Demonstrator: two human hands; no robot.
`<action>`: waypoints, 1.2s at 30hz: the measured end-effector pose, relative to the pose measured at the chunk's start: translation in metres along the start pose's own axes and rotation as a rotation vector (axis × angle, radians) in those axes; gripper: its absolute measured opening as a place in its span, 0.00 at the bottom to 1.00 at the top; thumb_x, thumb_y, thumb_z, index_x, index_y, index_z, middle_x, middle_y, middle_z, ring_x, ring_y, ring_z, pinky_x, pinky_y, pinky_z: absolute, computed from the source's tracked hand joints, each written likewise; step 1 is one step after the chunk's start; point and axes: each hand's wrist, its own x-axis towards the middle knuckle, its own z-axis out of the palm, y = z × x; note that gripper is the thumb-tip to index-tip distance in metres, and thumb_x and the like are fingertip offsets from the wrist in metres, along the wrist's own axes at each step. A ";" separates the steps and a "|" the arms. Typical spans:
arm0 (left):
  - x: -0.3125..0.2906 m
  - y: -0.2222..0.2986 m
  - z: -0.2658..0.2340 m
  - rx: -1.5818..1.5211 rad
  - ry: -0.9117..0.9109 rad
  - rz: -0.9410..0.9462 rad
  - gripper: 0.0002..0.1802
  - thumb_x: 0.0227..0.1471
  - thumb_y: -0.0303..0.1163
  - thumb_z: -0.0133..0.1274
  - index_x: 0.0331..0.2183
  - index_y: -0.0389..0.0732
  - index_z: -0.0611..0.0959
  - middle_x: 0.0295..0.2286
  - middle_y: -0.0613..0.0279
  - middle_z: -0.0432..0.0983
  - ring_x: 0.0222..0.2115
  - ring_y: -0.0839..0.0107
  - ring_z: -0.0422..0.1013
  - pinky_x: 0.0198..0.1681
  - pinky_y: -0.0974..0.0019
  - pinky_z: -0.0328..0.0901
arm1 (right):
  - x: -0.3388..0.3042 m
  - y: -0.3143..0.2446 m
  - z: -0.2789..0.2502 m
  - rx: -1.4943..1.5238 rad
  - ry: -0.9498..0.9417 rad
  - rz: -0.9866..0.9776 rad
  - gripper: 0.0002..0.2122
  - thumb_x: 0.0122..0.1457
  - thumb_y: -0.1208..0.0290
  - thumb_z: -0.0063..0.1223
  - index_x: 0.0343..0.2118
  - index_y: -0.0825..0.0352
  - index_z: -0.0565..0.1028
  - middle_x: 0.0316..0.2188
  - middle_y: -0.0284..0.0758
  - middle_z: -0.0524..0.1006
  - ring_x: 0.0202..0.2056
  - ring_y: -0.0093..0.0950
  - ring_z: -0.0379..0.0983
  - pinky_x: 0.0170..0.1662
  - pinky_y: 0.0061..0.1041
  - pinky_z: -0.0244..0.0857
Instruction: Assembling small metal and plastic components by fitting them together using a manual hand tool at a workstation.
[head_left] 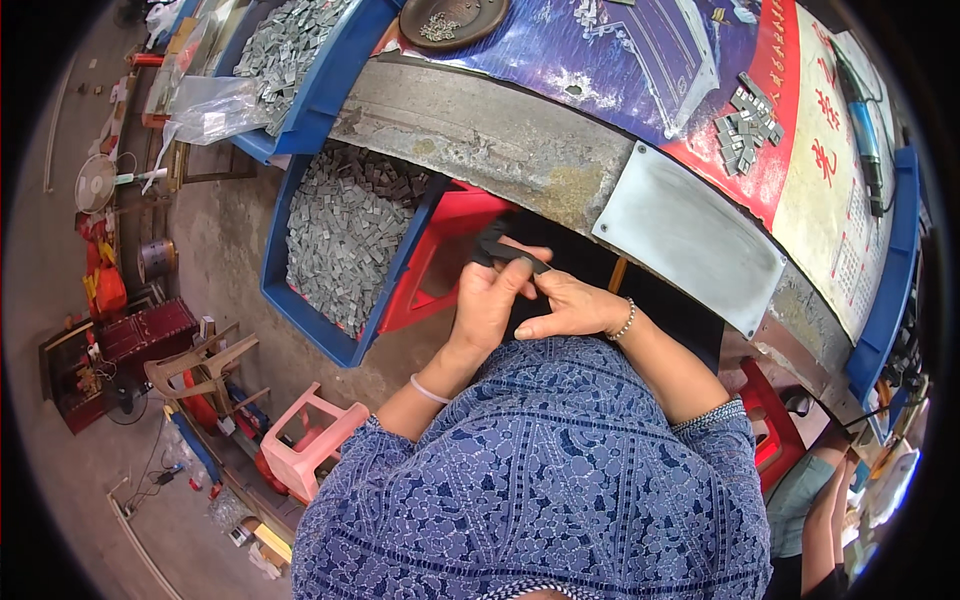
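In front of my lap, my left hand [488,305] is closed on a soft black strip [497,246] that looks like cloth or tape. The strip runs over the left fingers toward my right hand [575,307]. My right hand meets the left fingertips and pinches the strip's near end, with its thumb pointing left; its other fingers are mostly hidden. Close to my left hand stands a red plastic stool [432,262]. Beyond it, a blue bin [352,352] holds many small grey metal pieces [345,235].
A worn workbench edge [480,120] with a metal plate [690,235] crosses ahead. On it are a brown dish [480,32], several grey pieces [748,128] and a blue pen-shaped tool [862,125]. A pink stool [310,440] stands left; another person's arm [822,510] shows at right.
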 end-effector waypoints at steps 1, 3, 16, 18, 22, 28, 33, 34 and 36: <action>-0.004 0.002 0.003 0.156 -0.037 -0.070 0.10 0.57 0.29 0.53 0.37 0.33 0.80 0.32 0.62 0.78 0.23 0.83 0.68 0.27 0.77 0.64 | -0.002 -0.001 0.000 0.001 -0.004 0.001 0.32 0.48 0.53 0.65 0.52 0.67 0.67 0.31 0.32 0.68 0.36 0.26 0.65 0.41 0.28 0.62; -0.007 -0.003 0.004 0.103 -0.053 -0.102 0.10 0.57 0.29 0.53 0.38 0.32 0.80 0.31 0.62 0.78 0.23 0.82 0.68 0.27 0.78 0.64 | -0.001 -0.014 -0.002 0.103 -0.023 0.120 0.29 0.48 0.51 0.65 0.47 0.66 0.71 0.24 0.28 0.65 0.29 0.21 0.63 0.34 0.24 0.59; -0.019 0.055 0.020 0.208 0.140 0.023 0.20 0.58 0.22 0.49 0.52 0.29 0.69 0.41 0.54 0.76 0.35 0.74 0.74 0.36 0.73 0.69 | 0.008 -0.005 0.006 1.034 -0.089 -0.001 0.54 0.41 0.38 0.63 0.66 0.60 0.47 0.61 0.37 0.58 0.58 0.31 0.59 0.59 0.32 0.56; -0.015 0.056 0.008 0.078 0.083 0.075 0.22 0.56 0.21 0.51 0.53 0.30 0.68 0.45 0.52 0.74 0.36 0.75 0.72 0.37 0.73 0.69 | 0.006 -0.004 0.002 1.026 -0.119 -0.002 0.56 0.41 0.35 0.62 0.67 0.60 0.44 0.65 0.41 0.52 0.56 0.33 0.63 0.55 0.33 0.61; 0.000 0.067 -0.015 0.455 -0.031 0.093 0.22 0.51 0.25 0.59 0.48 0.34 0.75 0.41 0.56 0.78 0.36 0.74 0.73 0.40 0.71 0.69 | -0.001 -0.004 0.001 1.180 -0.258 -0.003 0.55 0.43 0.35 0.61 0.67 0.60 0.43 0.59 0.51 0.60 0.36 0.30 0.75 0.39 0.26 0.70; 0.006 0.038 -0.016 0.135 -0.216 -0.126 0.10 0.52 0.19 0.55 0.39 0.33 0.80 0.34 0.60 0.80 0.35 0.74 0.75 0.42 0.70 0.71 | -0.003 0.006 0.002 1.367 -0.483 -0.070 0.53 0.48 0.34 0.55 0.67 0.58 0.36 0.57 0.62 0.60 0.22 0.24 0.72 0.30 0.22 0.70; 0.012 0.034 -0.009 0.309 -0.228 -0.035 0.06 0.55 0.27 0.54 0.36 0.37 0.82 0.26 0.69 0.78 0.27 0.85 0.70 0.29 0.78 0.65 | -0.001 0.005 -0.002 1.376 -0.368 -0.114 0.52 0.50 0.35 0.53 0.67 0.58 0.35 0.57 0.66 0.58 0.21 0.25 0.74 0.25 0.18 0.71; 0.013 0.035 -0.009 0.310 -0.227 -0.038 0.06 0.55 0.27 0.54 0.36 0.37 0.82 0.26 0.69 0.78 0.27 0.85 0.70 0.29 0.78 0.65 | -0.001 0.005 -0.003 1.386 -0.358 -0.123 0.52 0.50 0.35 0.53 0.67 0.58 0.35 0.57 0.66 0.57 0.21 0.26 0.75 0.25 0.17 0.71; 0.014 0.035 -0.011 0.424 -0.275 0.080 0.06 0.54 0.27 0.55 0.35 0.37 0.82 0.25 0.70 0.78 0.25 0.85 0.69 0.27 0.77 0.64 | -0.002 0.004 -0.003 1.400 -0.358 -0.095 0.53 0.48 0.36 0.56 0.67 0.56 0.34 0.56 0.66 0.59 0.20 0.28 0.76 0.26 0.17 0.72</action>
